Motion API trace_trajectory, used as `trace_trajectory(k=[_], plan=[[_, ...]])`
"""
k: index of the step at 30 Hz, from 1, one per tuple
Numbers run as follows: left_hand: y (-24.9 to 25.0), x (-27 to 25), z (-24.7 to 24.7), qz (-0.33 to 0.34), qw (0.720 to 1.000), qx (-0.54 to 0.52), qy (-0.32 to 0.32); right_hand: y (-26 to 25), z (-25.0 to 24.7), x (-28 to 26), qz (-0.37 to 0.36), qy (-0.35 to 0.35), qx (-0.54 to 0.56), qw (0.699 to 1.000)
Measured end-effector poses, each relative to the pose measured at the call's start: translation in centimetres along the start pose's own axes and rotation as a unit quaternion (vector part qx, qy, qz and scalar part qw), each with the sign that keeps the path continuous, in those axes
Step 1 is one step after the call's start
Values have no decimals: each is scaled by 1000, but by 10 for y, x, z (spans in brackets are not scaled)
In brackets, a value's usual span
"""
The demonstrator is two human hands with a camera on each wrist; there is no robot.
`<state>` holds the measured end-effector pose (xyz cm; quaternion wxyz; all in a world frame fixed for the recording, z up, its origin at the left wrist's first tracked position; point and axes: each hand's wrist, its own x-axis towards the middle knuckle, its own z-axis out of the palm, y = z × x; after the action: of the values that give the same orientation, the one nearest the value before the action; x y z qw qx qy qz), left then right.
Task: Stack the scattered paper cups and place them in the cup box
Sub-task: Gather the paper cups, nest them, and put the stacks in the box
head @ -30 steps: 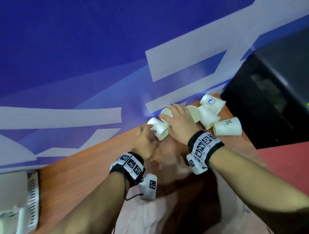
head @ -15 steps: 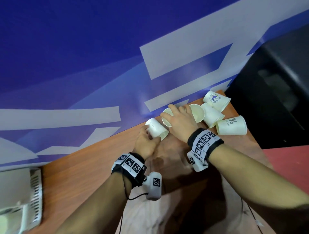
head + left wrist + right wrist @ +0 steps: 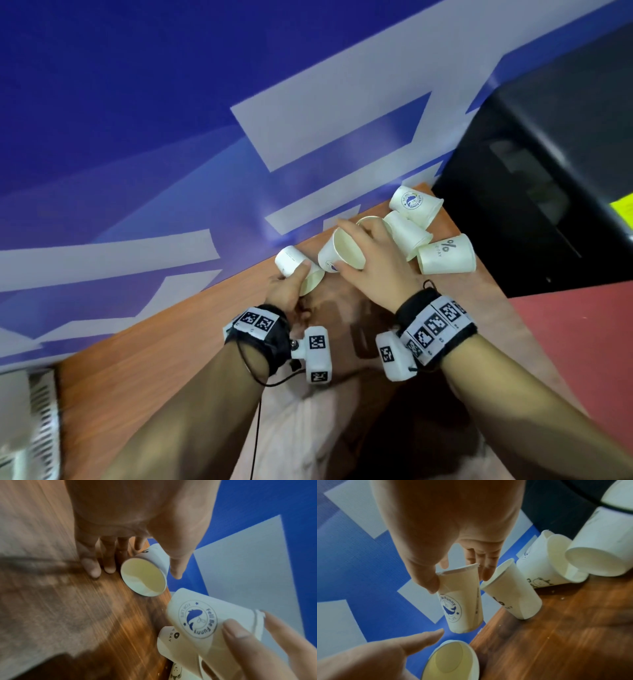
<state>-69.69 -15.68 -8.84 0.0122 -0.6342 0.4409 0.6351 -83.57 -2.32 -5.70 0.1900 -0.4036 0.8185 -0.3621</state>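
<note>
We have both hands at the far edge of the brown wood-grain table point(image 3: 144, 346), against the blue wall with pale grey blocks point(image 3: 171, 102). Our right hand point(image 3: 373, 270) pinches the white paper cup with the blue whale stamp point(image 3: 337, 255) at its rim, thumb on one side and fingers on the other, lifted clear of the wood and tilted. We judge the rim grip leaves the cup's base free to drop into another cup. Our left hand point(image 3: 287, 291) steadies a plain white paper cup lying on its side point(image 3: 298, 269), thumb along its top wall and the other fingers beside it on the table. Its mouth faces us, so it looks like the receiver, pinned so it won't roll. The two cups are close but apart, not nested yet. A white upright cup point(image 3: 511, 589) stands just beside the lifted one. Farther right, three more white cups lie tipped together: one with a whale stamp point(image 3: 414, 205), one plain point(image 3: 407, 236), one with a percent mark point(image 3: 447, 257). A black box-like unit point(image 3: 548, 171) sits right of them; whether it is the cup box we cannot tell. Stacking has barely begun; thin rims crush easily.
</note>
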Motion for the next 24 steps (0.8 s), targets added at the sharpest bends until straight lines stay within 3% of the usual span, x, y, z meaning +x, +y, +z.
trace_trajectory(k=[10,19,24], plan=[[12,4,8,-47,998,-14,-30,8,-1,-5,24,-6,17,1000],[21,-34,-28,-3,999,2,-32,-29,-6,-7,40,-40,-16,998],[19,-76,-59,14,999,-20,-21,-68,-15,-21,10,-51,-10,999]])
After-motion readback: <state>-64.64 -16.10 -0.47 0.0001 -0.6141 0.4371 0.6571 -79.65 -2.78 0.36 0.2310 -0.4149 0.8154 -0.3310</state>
